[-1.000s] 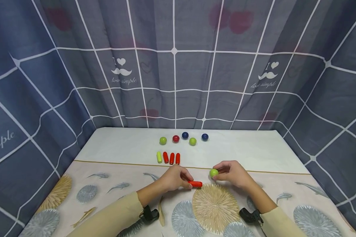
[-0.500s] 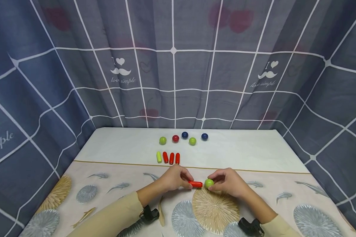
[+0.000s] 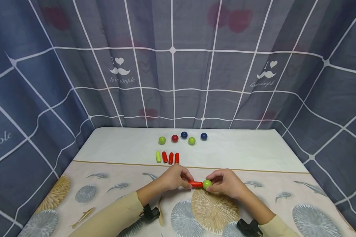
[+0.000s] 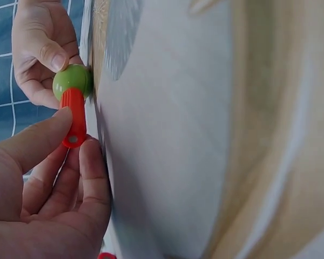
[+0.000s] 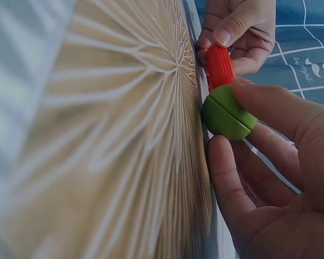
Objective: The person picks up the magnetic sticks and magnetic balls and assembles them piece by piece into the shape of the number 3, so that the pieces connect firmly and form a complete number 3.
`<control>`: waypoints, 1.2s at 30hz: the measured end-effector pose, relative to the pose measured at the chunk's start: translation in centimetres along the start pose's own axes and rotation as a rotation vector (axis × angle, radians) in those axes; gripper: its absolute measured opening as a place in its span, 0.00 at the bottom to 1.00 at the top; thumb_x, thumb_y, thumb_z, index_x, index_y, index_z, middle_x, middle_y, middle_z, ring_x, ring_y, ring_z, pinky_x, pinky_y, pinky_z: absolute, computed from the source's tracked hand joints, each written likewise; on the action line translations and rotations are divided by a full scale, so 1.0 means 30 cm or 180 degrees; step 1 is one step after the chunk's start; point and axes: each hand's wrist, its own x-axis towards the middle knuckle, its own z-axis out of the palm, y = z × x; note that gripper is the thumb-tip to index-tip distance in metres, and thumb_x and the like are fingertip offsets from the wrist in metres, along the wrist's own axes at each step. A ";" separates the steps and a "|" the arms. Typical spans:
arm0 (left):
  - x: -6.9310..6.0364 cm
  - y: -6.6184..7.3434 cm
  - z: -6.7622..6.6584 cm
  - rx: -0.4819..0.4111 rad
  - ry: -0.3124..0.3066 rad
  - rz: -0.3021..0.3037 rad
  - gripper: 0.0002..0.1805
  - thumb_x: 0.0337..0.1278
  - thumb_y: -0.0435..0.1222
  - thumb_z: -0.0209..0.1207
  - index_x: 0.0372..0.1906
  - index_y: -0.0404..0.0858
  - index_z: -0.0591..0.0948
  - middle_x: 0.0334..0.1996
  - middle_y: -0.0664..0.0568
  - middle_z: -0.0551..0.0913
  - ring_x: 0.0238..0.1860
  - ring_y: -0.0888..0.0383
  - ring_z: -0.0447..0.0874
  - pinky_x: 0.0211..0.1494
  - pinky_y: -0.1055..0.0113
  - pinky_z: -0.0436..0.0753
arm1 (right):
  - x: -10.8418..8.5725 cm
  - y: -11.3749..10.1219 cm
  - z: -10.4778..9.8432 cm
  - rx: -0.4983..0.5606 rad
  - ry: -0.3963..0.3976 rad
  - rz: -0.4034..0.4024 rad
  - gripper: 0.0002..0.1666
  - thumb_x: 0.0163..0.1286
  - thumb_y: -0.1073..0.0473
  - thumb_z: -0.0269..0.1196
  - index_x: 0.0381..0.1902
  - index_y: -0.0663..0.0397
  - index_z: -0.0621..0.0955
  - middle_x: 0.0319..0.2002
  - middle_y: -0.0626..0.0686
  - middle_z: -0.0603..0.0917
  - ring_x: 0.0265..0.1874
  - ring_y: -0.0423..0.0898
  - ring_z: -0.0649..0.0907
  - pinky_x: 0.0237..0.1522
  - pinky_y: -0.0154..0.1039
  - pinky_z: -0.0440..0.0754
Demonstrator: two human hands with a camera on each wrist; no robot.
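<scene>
My left hand (image 3: 175,178) pinches a ridged red rod (image 3: 195,184) between thumb and fingers, low over the patterned cloth. Opposite it, my right hand (image 3: 227,183) pinches a green ball (image 3: 207,184). The rod's right end meets the ball, and the two lie in one line. In the left wrist view the red rod (image 4: 74,118) shows a small hole in its near end, with the green ball (image 4: 71,81) at its far end. A seam runs across the green ball (image 5: 228,113) in the right wrist view.
Behind the hands, a light green rod (image 3: 158,157) and several red rods (image 3: 170,158) lie in a row on the white surface (image 3: 240,148). Farther back are green balls (image 3: 162,140), a red ball (image 3: 174,138) and blue balls (image 3: 204,136). A checked curtain (image 3: 178,72) encloses the table.
My right hand has moved left and slightly nearer with the green ball, until it touches the red rod's end. The left hand has stayed in place with the rod.
</scene>
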 end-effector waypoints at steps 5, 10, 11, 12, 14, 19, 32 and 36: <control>0.005 -0.004 -0.019 0.0007 -0.0057 0.0044 0.09 0.47 0.26 0.75 0.36 0.36 0.90 0.30 0.52 0.89 0.30 0.61 0.83 0.35 0.71 0.81 | -0.001 0.000 0.001 -0.0015 -0.0024 -0.0062 0.22 0.55 0.64 0.79 0.47 0.63 0.87 0.40 0.59 0.89 0.33 0.38 0.86 0.36 0.31 0.86; 0.012 -0.012 -0.066 -0.0001 0.0056 0.0064 0.12 0.50 0.30 0.75 0.42 0.36 0.89 0.34 0.53 0.89 0.34 0.60 0.83 0.38 0.69 0.82 | -0.002 -0.002 0.001 -0.0069 -0.0001 -0.0090 0.21 0.54 0.63 0.79 0.46 0.63 0.88 0.40 0.59 0.89 0.33 0.38 0.85 0.36 0.31 0.85; 0.014 -0.014 -0.079 -0.0015 0.0098 0.0080 0.13 0.51 0.31 0.75 0.43 0.36 0.88 0.35 0.53 0.88 0.34 0.60 0.83 0.39 0.69 0.82 | -0.003 -0.003 0.002 -0.0082 0.0010 -0.0094 0.21 0.54 0.63 0.79 0.46 0.62 0.88 0.40 0.58 0.89 0.33 0.38 0.85 0.36 0.31 0.85; 0.016 -0.014 -0.093 -0.0016 0.0142 0.0100 0.13 0.52 0.31 0.75 0.44 0.35 0.88 0.35 0.53 0.88 0.35 0.59 0.83 0.40 0.68 0.82 | -0.003 -0.003 0.002 -0.0097 0.0020 -0.0098 0.21 0.54 0.63 0.79 0.46 0.62 0.88 0.40 0.58 0.89 0.33 0.38 0.85 0.36 0.31 0.85; 0.022 -0.017 -0.123 -0.0028 0.0258 0.0169 0.14 0.54 0.32 0.73 0.46 0.34 0.87 0.35 0.52 0.88 0.36 0.59 0.83 0.41 0.68 0.82 | -0.003 -0.004 0.003 -0.0129 0.0037 -0.0109 0.21 0.54 0.63 0.79 0.46 0.62 0.88 0.40 0.58 0.89 0.33 0.37 0.85 0.36 0.31 0.85; 0.046 -0.022 -0.215 -0.0051 0.0647 0.0235 0.14 0.58 0.30 0.70 0.49 0.31 0.86 0.36 0.49 0.88 0.36 0.58 0.82 0.40 0.67 0.83 | -0.003 -0.003 0.005 -0.0162 0.0042 -0.0107 0.20 0.54 0.63 0.79 0.46 0.61 0.88 0.40 0.57 0.89 0.33 0.37 0.85 0.37 0.31 0.85; 0.106 -0.087 -0.391 0.0356 0.1195 0.0054 0.16 0.63 0.34 0.68 0.55 0.37 0.85 0.46 0.46 0.88 0.48 0.51 0.85 0.56 0.58 0.86 | -0.004 -0.004 0.002 -0.0180 0.0030 -0.0089 0.19 0.55 0.63 0.79 0.45 0.62 0.88 0.39 0.57 0.89 0.32 0.37 0.85 0.37 0.31 0.86; 0.141 -0.125 -0.445 0.0286 0.1281 0.0138 0.16 0.64 0.32 0.67 0.56 0.36 0.84 0.49 0.40 0.87 0.51 0.48 0.85 0.58 0.55 0.84 | -0.004 -0.005 -0.002 -0.0206 0.0027 -0.0082 0.19 0.55 0.62 0.79 0.45 0.62 0.88 0.39 0.57 0.89 0.33 0.37 0.86 0.38 0.31 0.86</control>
